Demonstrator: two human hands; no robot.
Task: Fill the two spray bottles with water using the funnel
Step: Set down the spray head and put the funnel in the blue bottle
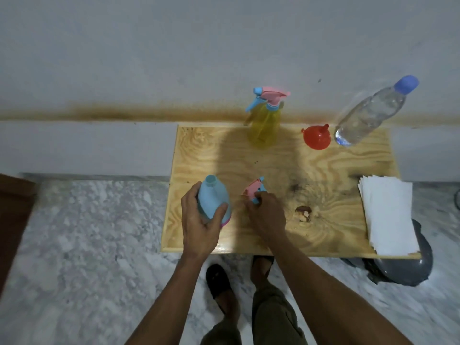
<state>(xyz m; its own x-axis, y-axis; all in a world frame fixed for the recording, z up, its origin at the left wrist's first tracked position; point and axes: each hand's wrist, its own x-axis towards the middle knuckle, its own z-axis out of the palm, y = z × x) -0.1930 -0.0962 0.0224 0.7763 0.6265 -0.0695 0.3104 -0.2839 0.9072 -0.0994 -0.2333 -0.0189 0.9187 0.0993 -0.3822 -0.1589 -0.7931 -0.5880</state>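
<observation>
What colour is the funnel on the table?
The funnel is red, seen in the head view, between the yellow spray bottle and the water bottle.

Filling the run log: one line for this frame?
left hand holds blue bottle, uncapped | right hand grips sprayer head | funnel untouched
</observation>
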